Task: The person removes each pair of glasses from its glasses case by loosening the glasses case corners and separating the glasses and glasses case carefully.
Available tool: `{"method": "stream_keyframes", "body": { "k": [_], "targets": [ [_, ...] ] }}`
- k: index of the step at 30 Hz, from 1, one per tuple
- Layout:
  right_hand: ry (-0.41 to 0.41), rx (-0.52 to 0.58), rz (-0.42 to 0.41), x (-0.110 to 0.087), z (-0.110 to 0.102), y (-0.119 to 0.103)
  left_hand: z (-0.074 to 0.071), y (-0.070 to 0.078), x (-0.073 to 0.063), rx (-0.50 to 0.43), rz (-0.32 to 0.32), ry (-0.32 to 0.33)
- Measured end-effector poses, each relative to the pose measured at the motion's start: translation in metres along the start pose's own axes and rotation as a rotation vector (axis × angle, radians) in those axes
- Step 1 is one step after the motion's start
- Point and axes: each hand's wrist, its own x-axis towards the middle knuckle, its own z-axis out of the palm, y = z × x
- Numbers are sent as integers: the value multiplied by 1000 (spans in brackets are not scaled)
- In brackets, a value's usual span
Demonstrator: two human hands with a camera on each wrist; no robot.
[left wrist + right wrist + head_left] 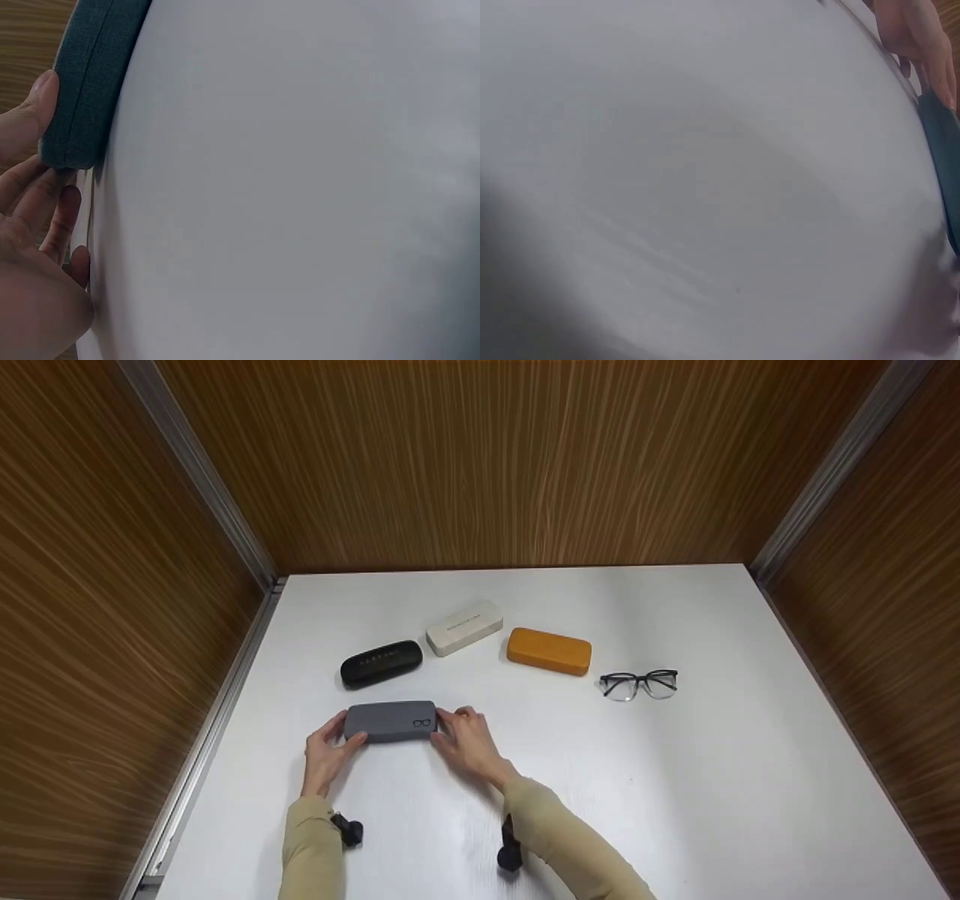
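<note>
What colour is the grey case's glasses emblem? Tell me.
Black; the glasses emblem shows best in the head view.

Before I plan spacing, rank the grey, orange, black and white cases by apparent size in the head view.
1. Grey case, helped by lying nearest the camera
2. Orange case
3. Black case and white case: too alike to rank

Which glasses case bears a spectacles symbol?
The blue-grey oblong fabric case; the rounded black case, oblong white case and oblong orange case show none.
</note>
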Motion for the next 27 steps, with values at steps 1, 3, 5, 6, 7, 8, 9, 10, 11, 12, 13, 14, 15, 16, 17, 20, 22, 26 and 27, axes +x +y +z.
{"method": "stream_keyframes", "body": {
  "k": [1,3,5,6,7,8,9,10,11,12,13,14,15,16,17,20,22,26,27],
  "targets": [
    [0,-9,-4,1,1,-1,-1,0,0,-1,-7,0],
    [-5,-21,-7,2,2,-3,-3,0,-1,-7,-18,2],
    [-14,-32,-10,3,3,-5,-4,1,-1,-14,-22,4],
    [-22,-35,-10,3,3,-6,-5,1,-1,-20,-22,5],
    [-29,-39,-10,3,3,-7,-5,1,-2,-24,-22,6],
    [-37,-40,-9,3,3,-7,-6,1,-2,-28,-22,7],
    [-45,-39,-6,3,3,-8,-6,1,-2,-30,-22,7],
    [-50,-37,-4,4,3,-8,-6,1,-2,-32,-21,8],
    [-56,-34,-2,4,3,-8,-6,1,-2,-31,-19,9],
    [-60,-34,-1,4,3,-8,-7,1,-3,-30,-19,9],
    [-61,-34,-2,4,2,-8,-7,1,-3,-32,-19,8],
    [-63,-34,-5,4,3,-8,-7,1,-3,-34,-20,8],
    [-66,-33,-7,4,3,-7,-7,1,-4,-35,-20,6],
    [-66,-33,-13,3,3,-7,-7,1,-4,-37,-21,3],
    [-68,-31,-17,3,2,-6,-8,1,-4,-38,-22,2],
    [-72,6,-20,0,0,-1,-6,1,-4,-46,-29,5],
    [-57,42,-24,-2,-3,4,-4,1,-4,-43,-25,22],
    [-8,124,-13,-7,-11,18,8,4,-4,-27,6,102],
    [9,138,-10,-9,-14,22,13,6,-5,-17,22,130]
  ]
}}
